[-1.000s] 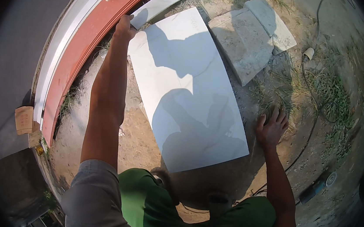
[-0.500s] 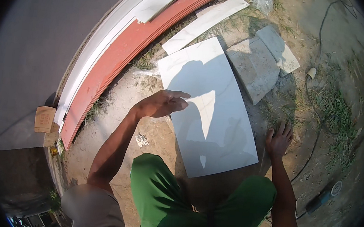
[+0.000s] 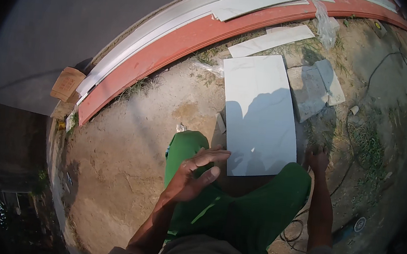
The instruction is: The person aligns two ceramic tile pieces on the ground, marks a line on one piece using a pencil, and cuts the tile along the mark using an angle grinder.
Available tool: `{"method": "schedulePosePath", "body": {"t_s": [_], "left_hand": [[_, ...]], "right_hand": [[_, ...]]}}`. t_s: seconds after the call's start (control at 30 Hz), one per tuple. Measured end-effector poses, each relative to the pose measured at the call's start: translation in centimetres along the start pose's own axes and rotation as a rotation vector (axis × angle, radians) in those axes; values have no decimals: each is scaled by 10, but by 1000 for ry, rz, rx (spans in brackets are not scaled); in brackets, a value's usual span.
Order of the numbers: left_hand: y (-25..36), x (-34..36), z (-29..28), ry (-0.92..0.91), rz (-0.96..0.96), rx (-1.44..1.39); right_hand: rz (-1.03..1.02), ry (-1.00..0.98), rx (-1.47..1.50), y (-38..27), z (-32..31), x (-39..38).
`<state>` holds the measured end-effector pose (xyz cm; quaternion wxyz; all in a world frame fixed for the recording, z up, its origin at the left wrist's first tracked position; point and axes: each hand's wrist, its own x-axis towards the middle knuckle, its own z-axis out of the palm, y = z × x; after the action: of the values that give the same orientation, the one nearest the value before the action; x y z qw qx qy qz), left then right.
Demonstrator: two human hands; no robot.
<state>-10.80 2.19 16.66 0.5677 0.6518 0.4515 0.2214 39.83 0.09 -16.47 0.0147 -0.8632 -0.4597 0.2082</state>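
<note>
A white marbled rectangular panel [image 3: 258, 117] lies before my knees, its surface partly in shadow. My left hand [image 3: 198, 170] is raised over my green-trousered left leg, fingers extended and apart from the thumb, holding nothing, the fingertips near the panel's left edge. My right hand [image 3: 317, 157] is down on the dirt beside the panel's right edge and my right knee, fingers apart. Stone slabs [image 3: 305, 90] lie just right of the panel, and a narrow white strip [image 3: 270, 39] beyond its far end.
Long red boards [image 3: 151, 56] and white panels [image 3: 254, 4] lie along the far left edge beside grey pavement, with a cardboard piece [image 3: 65, 84] at their end. A crumpled plastic sheet [image 3: 325, 28] is at the back. A cable [image 3: 350, 156] and an angle grinder [image 3: 350, 229] lie at right.
My left hand has come from the panel's far left corner back toward me, over my leg. My view has turned toward the left. My right hand stays on the ground.
</note>
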Motion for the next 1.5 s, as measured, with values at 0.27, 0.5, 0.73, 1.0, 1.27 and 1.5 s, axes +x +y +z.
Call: {"method": "schedulePosePath", "body": {"t_s": [0.27,0.5,0.73,1.0,1.27,1.5], "left_hand": [[130,49,111,-801,731,-1162],[154,35,187,-619,769,-779],[143,26,210,-847,610,-1273],[138,7,211,-764,603,-1232],[154,-2,209,136,1351,-288],[127,-11,232,754,1507,649]], "right_hand": [[140,-191,-254,81,67,-34],[183,-150,-241,149,135,2],[180,-190,-263,195,204,45],[82,-214,-235,194,236,54],[277,-137,-84,214,202,69],[241,-188,-293,152,229,22]]}}
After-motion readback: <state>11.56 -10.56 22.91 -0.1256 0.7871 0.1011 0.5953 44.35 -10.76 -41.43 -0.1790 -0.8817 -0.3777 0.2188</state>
